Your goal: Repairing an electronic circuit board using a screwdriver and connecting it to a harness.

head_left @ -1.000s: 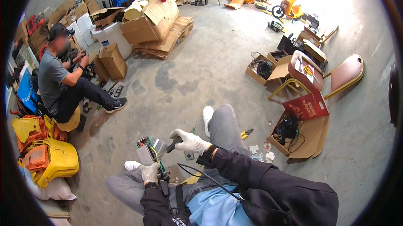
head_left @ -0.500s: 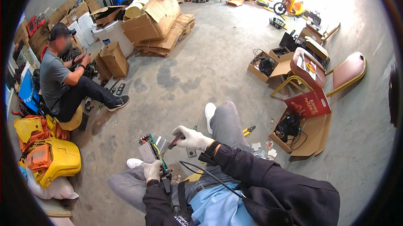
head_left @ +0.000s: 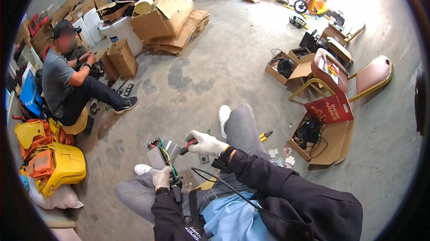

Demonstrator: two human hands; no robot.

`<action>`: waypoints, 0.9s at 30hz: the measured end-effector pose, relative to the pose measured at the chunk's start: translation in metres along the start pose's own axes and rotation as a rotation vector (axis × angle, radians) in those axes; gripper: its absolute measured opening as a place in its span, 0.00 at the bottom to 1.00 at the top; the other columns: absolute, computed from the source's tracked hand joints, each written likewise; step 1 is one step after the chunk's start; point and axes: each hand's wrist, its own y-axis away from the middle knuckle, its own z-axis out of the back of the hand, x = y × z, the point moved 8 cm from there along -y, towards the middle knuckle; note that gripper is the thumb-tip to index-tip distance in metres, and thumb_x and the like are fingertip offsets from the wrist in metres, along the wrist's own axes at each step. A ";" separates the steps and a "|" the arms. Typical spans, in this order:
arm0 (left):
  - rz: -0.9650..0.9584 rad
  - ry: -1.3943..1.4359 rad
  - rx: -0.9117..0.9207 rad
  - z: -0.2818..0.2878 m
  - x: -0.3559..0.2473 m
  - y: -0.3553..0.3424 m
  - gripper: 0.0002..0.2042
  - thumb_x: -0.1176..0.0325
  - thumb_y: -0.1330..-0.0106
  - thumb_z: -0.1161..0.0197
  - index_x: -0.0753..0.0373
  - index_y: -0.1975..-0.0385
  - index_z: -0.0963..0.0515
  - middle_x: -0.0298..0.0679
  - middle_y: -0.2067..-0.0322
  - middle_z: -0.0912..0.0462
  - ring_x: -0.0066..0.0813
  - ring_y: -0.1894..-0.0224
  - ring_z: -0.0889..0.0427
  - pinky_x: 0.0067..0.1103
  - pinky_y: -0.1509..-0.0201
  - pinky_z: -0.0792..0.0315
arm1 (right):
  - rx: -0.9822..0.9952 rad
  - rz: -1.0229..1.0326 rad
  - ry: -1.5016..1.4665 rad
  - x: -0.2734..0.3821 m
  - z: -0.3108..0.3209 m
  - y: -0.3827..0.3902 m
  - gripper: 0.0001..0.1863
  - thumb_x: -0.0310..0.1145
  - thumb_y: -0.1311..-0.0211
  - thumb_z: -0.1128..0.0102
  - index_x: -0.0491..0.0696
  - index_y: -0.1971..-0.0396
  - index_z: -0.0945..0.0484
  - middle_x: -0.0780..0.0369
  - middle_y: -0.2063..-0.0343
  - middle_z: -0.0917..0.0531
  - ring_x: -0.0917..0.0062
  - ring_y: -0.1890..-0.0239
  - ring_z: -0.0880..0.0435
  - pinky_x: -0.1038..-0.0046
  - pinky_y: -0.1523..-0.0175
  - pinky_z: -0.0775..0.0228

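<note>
Fingers of the right hand (head_left: 204, 144) close around a red-and-black tool (head_left: 184, 148), its shaft slanting down and left toward the green circuit board (head_left: 163, 152); the board lies just left of these fingers, in the lower left-centre of the frame, its long axis steep, running from upper left to lower right; the left hand (head_left: 161, 178) is nearer, its fingers pinching the board's lower end; whether the tool's tip touches the board is too small to tell.
</note>
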 end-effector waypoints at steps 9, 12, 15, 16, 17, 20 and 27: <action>0.017 0.090 0.148 -0.010 0.003 -0.005 0.25 0.70 0.47 0.30 0.76 0.54 0.32 0.47 0.71 0.18 0.34 0.78 0.18 0.29 0.77 0.19 | -0.045 0.120 0.123 -0.031 -0.002 -0.016 0.20 0.46 0.28 0.46 0.44 0.53 0.18 0.48 0.54 0.15 0.54 0.49 0.15 0.61 0.45 0.24; 0.025 0.124 0.107 -0.011 0.005 -0.007 0.26 0.69 0.47 0.30 0.77 0.52 0.32 0.49 0.67 0.18 0.36 0.77 0.17 0.30 0.75 0.18 | 0.019 -0.035 -0.099 -0.008 0.008 -0.008 0.25 0.39 0.38 0.35 0.40 0.45 0.22 0.52 0.52 0.15 0.73 0.49 0.14 0.72 0.44 0.22; -0.019 -0.025 0.021 -0.003 -0.011 0.001 0.32 0.68 0.47 0.29 0.79 0.46 0.35 0.53 0.59 0.19 0.38 0.67 0.14 0.30 0.72 0.17 | 0.036 -0.086 -0.139 -0.014 0.001 -0.008 0.28 0.40 0.38 0.34 0.40 0.42 0.23 0.53 0.51 0.15 0.70 0.48 0.14 0.71 0.42 0.23; -0.036 -0.110 -0.007 0.001 -0.010 -0.002 0.34 0.67 0.48 0.28 0.79 0.44 0.36 0.53 0.59 0.19 0.39 0.65 0.14 0.31 0.69 0.16 | 0.019 -0.071 -0.106 -0.014 -0.001 -0.007 0.28 0.40 0.40 0.34 0.41 0.43 0.23 0.53 0.52 0.14 0.69 0.49 0.14 0.70 0.42 0.24; -0.027 -0.098 -0.009 0.001 -0.005 -0.005 0.35 0.67 0.48 0.28 0.78 0.44 0.35 0.53 0.58 0.19 0.39 0.64 0.14 0.31 0.67 0.16 | 0.002 -0.055 -0.072 -0.013 -0.002 -0.006 0.28 0.40 0.42 0.33 0.42 0.43 0.22 0.53 0.52 0.13 0.68 0.50 0.14 0.69 0.42 0.24; -0.005 -0.112 -0.013 0.002 -0.012 0.006 0.35 0.67 0.49 0.28 0.77 0.43 0.35 0.52 0.58 0.19 0.39 0.64 0.14 0.32 0.67 0.16 | 0.044 -0.079 -0.076 -0.009 -0.002 -0.005 0.28 0.42 0.42 0.33 0.41 0.44 0.22 0.53 0.54 0.13 0.70 0.55 0.13 0.70 0.46 0.23; 0.015 -0.074 0.004 0.002 -0.001 -0.005 0.35 0.67 0.50 0.28 0.78 0.44 0.36 0.50 0.60 0.19 0.38 0.66 0.14 0.32 0.68 0.17 | -0.023 -0.125 -0.141 -0.013 0.011 -0.008 0.28 0.43 0.43 0.32 0.41 0.45 0.21 0.53 0.56 0.13 0.72 0.59 0.13 0.71 0.49 0.22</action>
